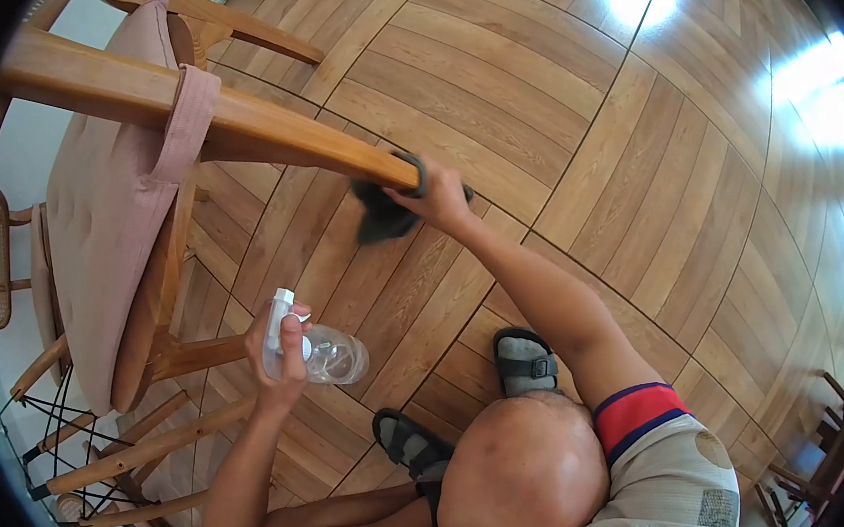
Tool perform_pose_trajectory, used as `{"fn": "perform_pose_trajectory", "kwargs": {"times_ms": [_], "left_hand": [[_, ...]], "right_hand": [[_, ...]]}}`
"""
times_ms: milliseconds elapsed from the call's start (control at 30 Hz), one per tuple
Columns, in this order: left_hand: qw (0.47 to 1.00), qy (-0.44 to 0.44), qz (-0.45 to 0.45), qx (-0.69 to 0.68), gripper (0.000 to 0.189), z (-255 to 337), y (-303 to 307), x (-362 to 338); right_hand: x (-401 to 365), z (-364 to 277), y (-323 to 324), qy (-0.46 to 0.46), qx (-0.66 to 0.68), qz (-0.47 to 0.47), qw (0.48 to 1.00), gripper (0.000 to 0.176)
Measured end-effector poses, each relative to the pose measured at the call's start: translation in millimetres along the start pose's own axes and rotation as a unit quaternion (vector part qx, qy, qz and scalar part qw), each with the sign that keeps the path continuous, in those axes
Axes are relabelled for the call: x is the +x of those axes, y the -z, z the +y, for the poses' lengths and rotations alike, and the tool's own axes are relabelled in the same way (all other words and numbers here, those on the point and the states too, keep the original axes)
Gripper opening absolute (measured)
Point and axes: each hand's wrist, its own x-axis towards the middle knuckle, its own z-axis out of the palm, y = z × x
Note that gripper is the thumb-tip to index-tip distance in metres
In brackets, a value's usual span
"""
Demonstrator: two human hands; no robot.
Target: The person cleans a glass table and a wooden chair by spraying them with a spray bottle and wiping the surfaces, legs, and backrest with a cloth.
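Note:
My left hand [284,351] is wrapped around the neck of a clear spray bottle [337,359] with a white spray head, thumb across the front. The bottle lies sideways in the view, over the floor. My right hand [445,201] grips a dark cloth [381,217], which is folded around the end of a long wooden chair bar [306,145]. Part of the cloth hangs below the bar and looks blurred. On the same chair, a pink seat cushion [114,180] is fastened by a pink strap [186,123] looped over the bar.
Wood-patterned tiles [484,57] cover the floor. At the lower left stand wooden legs with black wire bracing [65,425]. Another wooden chair [821,459] is at the lower right. My sandalled foot [526,365] is planted close below my right arm.

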Motion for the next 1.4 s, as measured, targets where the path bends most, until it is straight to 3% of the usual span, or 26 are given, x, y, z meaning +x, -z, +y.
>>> {"fn": "perform_pose_trajectory", "kwargs": {"times_ms": [67, 167, 267, 333, 467, 533, 600, 667, 700, 767, 800, 867, 1000, 1100, 1233, 1400], "left_hand": [[1.000, -0.006, -0.017, 0.019, 0.040, 0.0, -1.1, 2.4], [0.999, -0.006, -0.023, 0.035, 0.040, 4.6, -1.0, -0.3], [0.999, 0.044, -0.003, 0.021, 0.045, 11.3, -5.3, -1.3], [0.999, 0.031, 0.003, 0.009, 0.046, 16.3, -7.4, 0.3], [0.999, 0.000, -0.034, 0.014, 0.047, 32.5, -5.8, -3.7], [0.995, 0.074, 0.011, -0.063, 0.053, 35.6, 3.4, -11.6], [0.991, 0.086, 0.024, -0.100, 0.056, 42.2, 21.6, -24.2], [0.945, 0.180, 0.150, -0.230, 0.055, 80.9, 38.3, -37.6], [0.923, 0.214, 0.200, -0.250, 0.056, 92.6, 49.4, -45.7], [0.878, 0.262, 0.306, -0.261, 0.055, 118.1, 68.0, -57.9], [0.864, 0.246, 0.338, -0.280, 0.052, 127.2, 77.9, -65.1], [0.886, 0.169, 0.332, -0.275, 0.049, 129.4, 104.9, -82.0], [0.862, 0.153, 0.394, -0.279, 0.043, 140.2, 121.8, -70.5], [0.867, 0.139, 0.386, -0.284, 0.044, 140.8, 115.6, -65.1], [0.869, 0.144, 0.344, -0.324, 0.046, 148.6, 103.9, -57.0], [0.854, 0.120, 0.335, -0.378, 0.040, 148.4, 59.3, 14.9]], "right_hand": [[-16.5, 35.6, -0.7, -0.028, -0.009, -0.006, 1.000, 0.046], [-4.4, 35.1, -6.6, -0.026, -0.007, -0.036, 0.999, 0.045], [25.7, -33.0, 13.3, -0.030, 0.008, -0.091, 0.995, 0.045], [50.2, -88.1, 21.1, -0.005, 0.057, -0.112, 0.992, 0.040], [85.9, -147.1, 22.0, 0.036, 0.036, -0.065, 0.997, 0.036], [98.9, -157.5, 27.8, 0.068, 0.024, -0.124, 0.990, 0.039], [114.3, -166.4, 34.8, 0.093, 0.068, -0.164, 0.980, 0.040], [131.3, -172.2, 30.4, 0.167, 0.170, -0.203, 0.950, 0.042], [137.5, -173.9, 34.7, 0.146, 0.197, -0.273, 0.930, 0.053], [136.8, -169.3, 40.5, 0.108, 0.219, -0.312, 0.918, 0.053], [135.0, -164.4, 42.6, 0.063, 0.235, -0.349, 0.905, 0.052], [138.9, -137.2, 40.4, -0.048, 0.251, -0.491, 0.833, 0.056], [119.7, -124.0, 32.3, 0.003, 0.259, -0.409, 0.875, 0.052], [116.3, -119.6, 29.0, 0.013, 0.254, -0.293, 0.922, 0.039], [116.3, -106.9, 52.1, 0.004, 0.230, -0.257, 0.939, 0.035], [105.7, -98.4, 71.4, 0.002, 0.242, -0.180, 0.953, 0.030]]}}
